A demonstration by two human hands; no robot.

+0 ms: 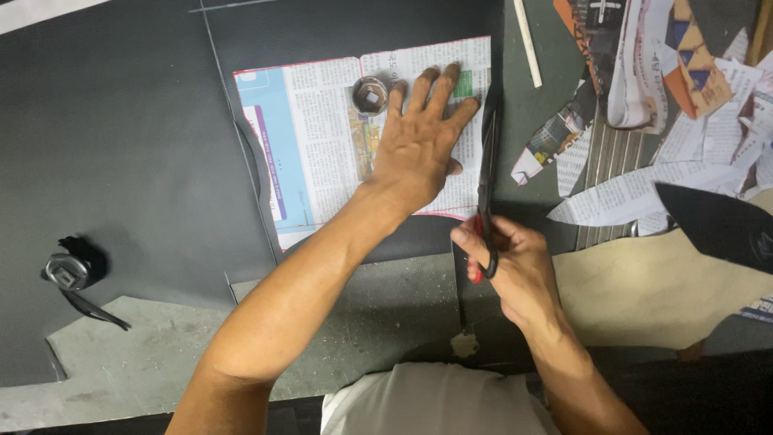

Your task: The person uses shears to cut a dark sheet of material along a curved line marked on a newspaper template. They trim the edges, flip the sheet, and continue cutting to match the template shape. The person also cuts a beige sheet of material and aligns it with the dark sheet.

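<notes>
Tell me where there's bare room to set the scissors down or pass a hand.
Free: the dark sheet left of the newspaper template, above the metal socket; also the tan surface right of the right hand. Crowded: paper scraps at upper right, and the template under the left hand and round weight.

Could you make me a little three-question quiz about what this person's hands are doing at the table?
1. True or false: the left hand lies flat on the newspaper sheet.
2. What does the right hand hold: A) a pencil, B) scissors, C) a brush?
3. Which small round object sits on the sheet beside the left hand's fingers?

Key
1. True; the palm is down and the fingers spread.
2. B; the blades point away along the sheet's right edge.
3. A metal socket, standing open end up.
</notes>
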